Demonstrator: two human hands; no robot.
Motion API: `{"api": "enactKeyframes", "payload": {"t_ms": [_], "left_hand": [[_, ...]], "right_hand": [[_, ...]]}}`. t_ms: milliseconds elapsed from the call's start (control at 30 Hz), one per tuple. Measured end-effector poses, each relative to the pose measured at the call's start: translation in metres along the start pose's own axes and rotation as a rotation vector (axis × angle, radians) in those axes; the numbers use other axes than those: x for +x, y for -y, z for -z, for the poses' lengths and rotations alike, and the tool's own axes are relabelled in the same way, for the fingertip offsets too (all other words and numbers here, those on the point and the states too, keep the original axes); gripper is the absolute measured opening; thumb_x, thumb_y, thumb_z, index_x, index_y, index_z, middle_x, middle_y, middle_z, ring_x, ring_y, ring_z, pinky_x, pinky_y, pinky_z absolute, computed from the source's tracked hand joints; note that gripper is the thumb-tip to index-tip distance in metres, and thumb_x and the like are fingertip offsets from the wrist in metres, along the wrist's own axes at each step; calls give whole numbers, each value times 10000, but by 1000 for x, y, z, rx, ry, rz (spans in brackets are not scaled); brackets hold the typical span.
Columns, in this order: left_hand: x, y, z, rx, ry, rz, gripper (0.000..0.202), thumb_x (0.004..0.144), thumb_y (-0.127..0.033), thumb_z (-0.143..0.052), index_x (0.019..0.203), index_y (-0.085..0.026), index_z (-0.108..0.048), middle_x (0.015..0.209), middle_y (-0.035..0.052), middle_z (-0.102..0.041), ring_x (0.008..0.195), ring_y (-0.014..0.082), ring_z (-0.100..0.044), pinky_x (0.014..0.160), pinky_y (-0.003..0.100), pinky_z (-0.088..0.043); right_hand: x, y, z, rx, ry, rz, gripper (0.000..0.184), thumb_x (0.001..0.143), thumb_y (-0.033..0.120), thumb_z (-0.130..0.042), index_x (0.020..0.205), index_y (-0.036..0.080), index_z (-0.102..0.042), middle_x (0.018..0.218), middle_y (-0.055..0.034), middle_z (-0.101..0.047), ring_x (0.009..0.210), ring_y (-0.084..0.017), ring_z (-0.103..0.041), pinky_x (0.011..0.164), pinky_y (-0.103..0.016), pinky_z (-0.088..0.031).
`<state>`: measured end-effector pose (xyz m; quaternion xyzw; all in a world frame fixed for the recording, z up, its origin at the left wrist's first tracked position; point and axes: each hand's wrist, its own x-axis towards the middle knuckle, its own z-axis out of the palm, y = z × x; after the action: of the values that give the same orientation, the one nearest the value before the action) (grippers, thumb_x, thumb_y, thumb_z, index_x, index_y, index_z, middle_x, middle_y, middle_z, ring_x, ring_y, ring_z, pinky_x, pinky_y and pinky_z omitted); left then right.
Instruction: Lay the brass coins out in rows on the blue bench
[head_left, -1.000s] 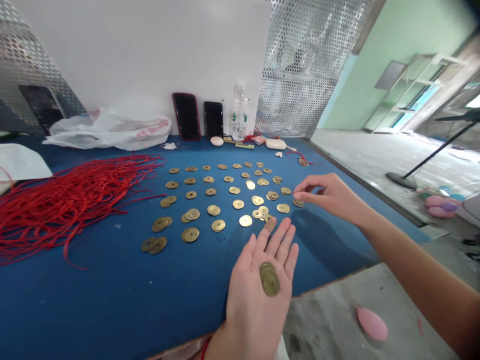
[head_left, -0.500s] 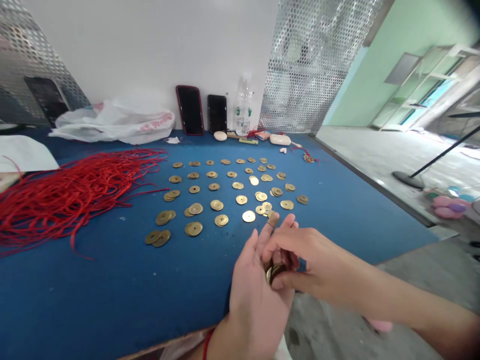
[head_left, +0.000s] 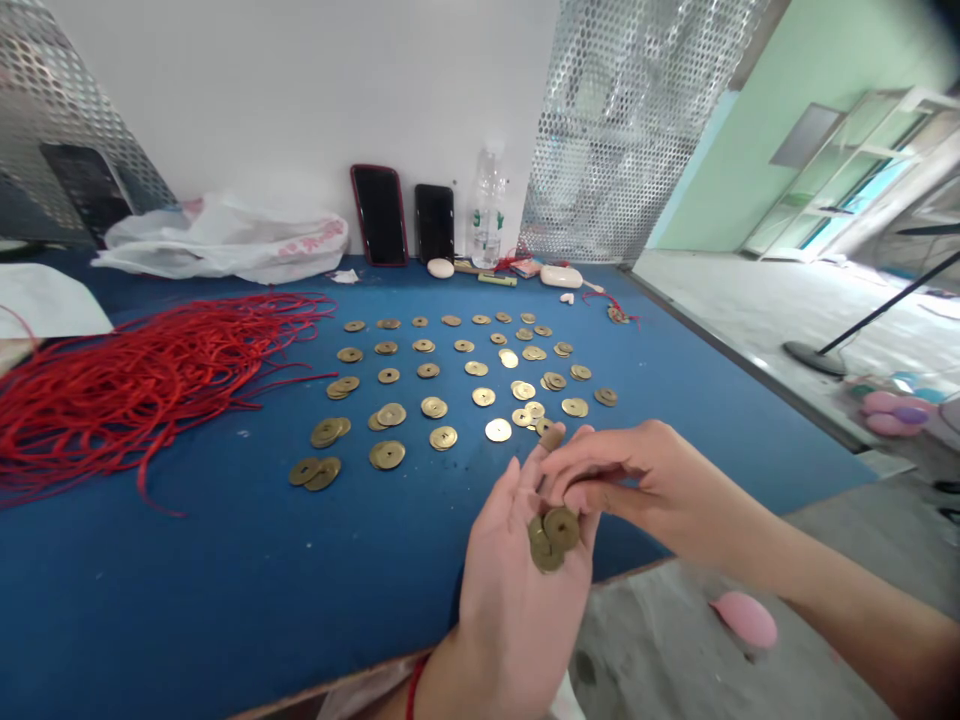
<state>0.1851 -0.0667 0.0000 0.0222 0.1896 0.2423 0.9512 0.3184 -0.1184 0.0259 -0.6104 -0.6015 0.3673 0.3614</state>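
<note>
My left hand lies palm up over the near edge of the blue table, fingers stretched out, with a small pile of brass coins resting on the palm. My right hand reaches in from the right, its fingers pinched together just above that pile; what they hold, if anything, is hidden. Several brass coins with centre holes lie spread in rough rows on the blue surface beyond the hands.
A heap of red cord covers the table's left. At the back wall stand two phones, a clear bottle and a white plastic bag. A pink oval object lies on the grey floor at right.
My right hand came back from the coins on the table to my left palm, dipped into the pile, and has now lifted slightly, leaving the coins in the palm visible again.
</note>
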Motion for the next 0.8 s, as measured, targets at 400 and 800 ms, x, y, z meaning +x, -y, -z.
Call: {"api": "enactKeyframes", "payload": {"t_ms": [400,800], "left_hand": [[10,3,14,0,82,42,421,948,-216,-315,1328,-161,-488,1359,76,-580,1231,130,-544,1080,264,-405],[12,5,18,3,110,29,449,960,-253,-284,1372,-148,-427,1383,104,-556,1265,161,-514,1131,320,-337]], "right_hand": [[5,-11,36,-119,-462,-56,250,730,333,-731,929,204,-651,750,-2,-685,689,-166,-694,649,-272,-561],[34,-82,81,-341,-391,-173,309,710,458,-692,739,150,-688,595,-2,-611,538,-110,-491,519,-249,-386]]}}
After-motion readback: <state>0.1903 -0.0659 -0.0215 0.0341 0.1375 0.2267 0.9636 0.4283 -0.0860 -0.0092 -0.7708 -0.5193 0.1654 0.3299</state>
